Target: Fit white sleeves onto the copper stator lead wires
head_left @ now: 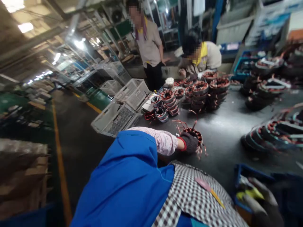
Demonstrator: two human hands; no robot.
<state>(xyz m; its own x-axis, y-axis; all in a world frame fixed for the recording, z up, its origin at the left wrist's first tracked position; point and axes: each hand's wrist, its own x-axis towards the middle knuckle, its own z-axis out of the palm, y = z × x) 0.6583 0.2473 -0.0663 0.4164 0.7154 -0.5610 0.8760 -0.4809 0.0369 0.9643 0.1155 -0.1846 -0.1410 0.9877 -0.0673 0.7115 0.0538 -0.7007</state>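
My left hand (pixel 190 142), in a dark knitted glove with a red cuff, is closed on the near side of a motor stator (pixel 200 136). This stator is a dark ring with copper windings and loose wire ends, resting on the dark tabletop (pixel 222 138). At the lower right, my right hand (pixel 264 201) wears a greyish glove and is blurred. Its fingers are closed around a yellow-green object (pixel 252 194), whose kind I cannot make out. That hand is over a blue bin (pixel 239 176).
Stacked stators (pixel 200 94) stand across the table, with more stacks (pixel 262 135) at the right. Grey crates (pixel 113 118) sit left of the table. A co-worker (pixel 203 56) bends over the far side; another person (pixel 150 41) stands behind. A pink-and-yellow tool (pixel 209 190) lies against my checked apron.
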